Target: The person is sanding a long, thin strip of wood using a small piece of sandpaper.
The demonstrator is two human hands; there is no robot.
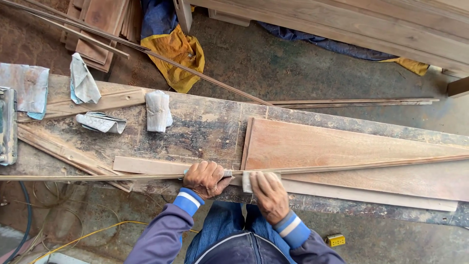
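Left hand (206,179) grips thin wooden strip (342,167); right hand (268,195) presses sandpaper (247,182) on it.

Thin wooden strip (342,166), both ends cut off

A long thin wooden strip (342,167) runs across the worn workbench (205,127), along its near edge. The left hand (206,179) closes around the strip, with a bit of sandpaper showing at the fingers. Just beside it, the right hand (269,194) presses a folded piece of sandpaper (247,181) against the same strip. Behind the strip, a broad reddish board (342,146) lies flat on the workbench. Toward the workbench's far left, crumpled sandpaper sheets (159,111) lie scattered. Beyond the workbench, a yellow cloth (178,54) lies on the floor.
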